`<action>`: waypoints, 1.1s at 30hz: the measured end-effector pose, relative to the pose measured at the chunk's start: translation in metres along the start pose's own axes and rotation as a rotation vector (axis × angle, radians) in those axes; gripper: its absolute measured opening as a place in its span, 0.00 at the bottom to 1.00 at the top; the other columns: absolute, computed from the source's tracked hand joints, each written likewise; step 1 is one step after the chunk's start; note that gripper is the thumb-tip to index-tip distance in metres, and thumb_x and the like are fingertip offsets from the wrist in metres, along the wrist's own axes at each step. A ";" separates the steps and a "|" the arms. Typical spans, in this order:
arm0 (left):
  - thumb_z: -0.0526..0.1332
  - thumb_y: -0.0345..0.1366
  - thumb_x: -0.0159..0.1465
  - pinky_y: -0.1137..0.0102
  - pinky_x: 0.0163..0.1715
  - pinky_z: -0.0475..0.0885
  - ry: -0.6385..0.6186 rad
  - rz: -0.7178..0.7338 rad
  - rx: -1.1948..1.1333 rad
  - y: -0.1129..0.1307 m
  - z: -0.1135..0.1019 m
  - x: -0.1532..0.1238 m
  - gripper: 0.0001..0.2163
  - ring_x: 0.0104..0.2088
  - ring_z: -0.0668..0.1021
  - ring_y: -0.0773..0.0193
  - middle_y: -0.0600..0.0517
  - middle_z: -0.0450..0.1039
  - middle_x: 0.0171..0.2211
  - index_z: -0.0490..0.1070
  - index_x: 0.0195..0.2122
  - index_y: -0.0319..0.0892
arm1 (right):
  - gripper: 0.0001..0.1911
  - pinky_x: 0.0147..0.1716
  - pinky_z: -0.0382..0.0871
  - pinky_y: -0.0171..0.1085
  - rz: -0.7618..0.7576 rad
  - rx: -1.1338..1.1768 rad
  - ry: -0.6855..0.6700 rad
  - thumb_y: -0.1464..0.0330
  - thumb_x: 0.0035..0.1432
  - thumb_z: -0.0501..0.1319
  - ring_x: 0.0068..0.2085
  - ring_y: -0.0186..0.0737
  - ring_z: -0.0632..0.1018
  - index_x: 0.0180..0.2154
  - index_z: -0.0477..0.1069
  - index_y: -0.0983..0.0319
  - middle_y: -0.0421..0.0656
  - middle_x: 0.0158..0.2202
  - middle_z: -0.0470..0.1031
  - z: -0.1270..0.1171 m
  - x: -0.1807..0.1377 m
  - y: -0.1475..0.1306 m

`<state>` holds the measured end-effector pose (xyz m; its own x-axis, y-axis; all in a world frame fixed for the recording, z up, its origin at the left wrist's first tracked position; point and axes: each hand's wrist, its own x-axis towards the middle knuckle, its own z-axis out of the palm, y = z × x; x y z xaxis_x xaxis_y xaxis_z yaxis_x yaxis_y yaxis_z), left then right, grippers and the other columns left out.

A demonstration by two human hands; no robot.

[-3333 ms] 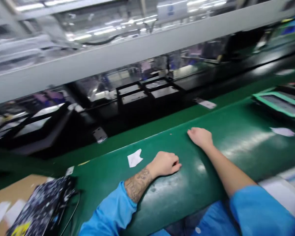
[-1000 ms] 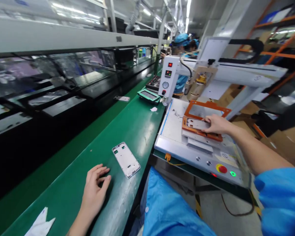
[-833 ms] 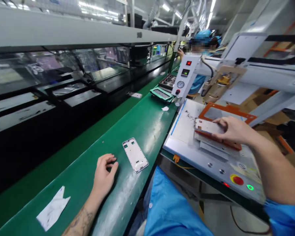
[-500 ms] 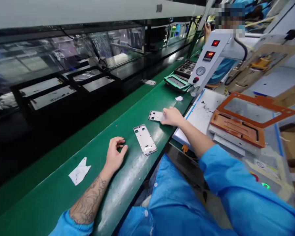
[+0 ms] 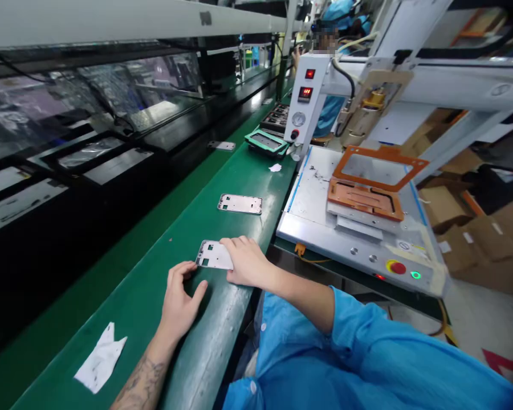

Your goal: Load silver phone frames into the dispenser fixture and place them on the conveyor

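My right hand (image 5: 247, 263) is closed on the right end of a white phone frame (image 5: 214, 254) lying at the near part of the green work surface. Its left end shows square cutouts; the rest is hidden under my fingers. My left hand (image 5: 182, 296) is open, thumb apart from the fingers, with its fingertips at the frame's left corner; whether they touch it I cannot tell. A second phone frame (image 5: 240, 204) lies flat just beyond, with neither hand on it.
A crumpled white paper (image 5: 101, 359) lies front left, a small scrap (image 5: 275, 167) farther back. A green-rimmed fixture (image 5: 267, 142) stands near the grey control box (image 5: 308, 97). At right is a machine with an orange jig (image 5: 365, 199), lid raised. Another person is behind the box.
My right hand has let go of the farther phone frame and taken hold of the nearer one, now turned sideways. My left hand has come close to it. The view has swung right.
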<state>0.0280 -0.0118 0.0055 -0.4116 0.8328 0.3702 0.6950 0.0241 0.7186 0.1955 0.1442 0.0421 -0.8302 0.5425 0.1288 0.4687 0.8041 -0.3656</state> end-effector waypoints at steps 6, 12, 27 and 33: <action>0.64 0.46 0.65 0.51 0.50 0.74 0.111 0.006 -0.016 0.003 -0.009 -0.007 0.17 0.49 0.76 0.51 0.44 0.71 0.49 0.68 0.51 0.44 | 0.37 0.44 0.70 0.48 -0.167 0.097 -0.009 0.58 0.45 0.72 0.45 0.56 0.76 0.56 0.64 0.56 0.47 0.44 0.77 0.000 0.010 0.023; 0.68 0.44 0.62 0.53 0.51 0.72 0.220 -0.058 -0.155 -0.011 -0.011 -0.017 0.18 0.47 0.77 0.53 0.46 0.71 0.46 0.68 0.49 0.45 | 0.38 0.51 0.71 0.50 -0.036 0.023 0.163 0.63 0.42 0.72 0.49 0.56 0.77 0.56 0.67 0.60 0.51 0.51 0.76 -0.116 -0.063 0.153; 0.70 0.54 0.55 0.33 0.59 0.67 0.076 -0.321 -0.186 -0.015 -0.010 -0.021 0.25 0.50 0.77 0.44 0.44 0.73 0.47 0.69 0.48 0.46 | 0.37 0.58 0.71 0.52 0.536 -0.054 0.020 0.58 0.41 0.74 0.57 0.56 0.77 0.53 0.68 0.57 0.49 0.56 0.77 -0.238 -0.128 0.333; 0.70 0.55 0.53 0.32 0.59 0.67 0.066 -0.362 -0.171 -0.012 -0.009 -0.021 0.27 0.51 0.77 0.43 0.46 0.74 0.47 0.68 0.50 0.48 | 0.38 0.56 0.73 0.52 0.553 -0.030 0.020 0.54 0.38 0.77 0.56 0.57 0.78 0.51 0.69 0.56 0.48 0.55 0.78 -0.238 -0.131 0.348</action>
<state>0.0229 -0.0343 -0.0057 -0.6525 0.7500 0.1082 0.3922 0.2121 0.8951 0.5397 0.4109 0.1172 -0.4521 0.8901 -0.0576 0.8419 0.4045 -0.3573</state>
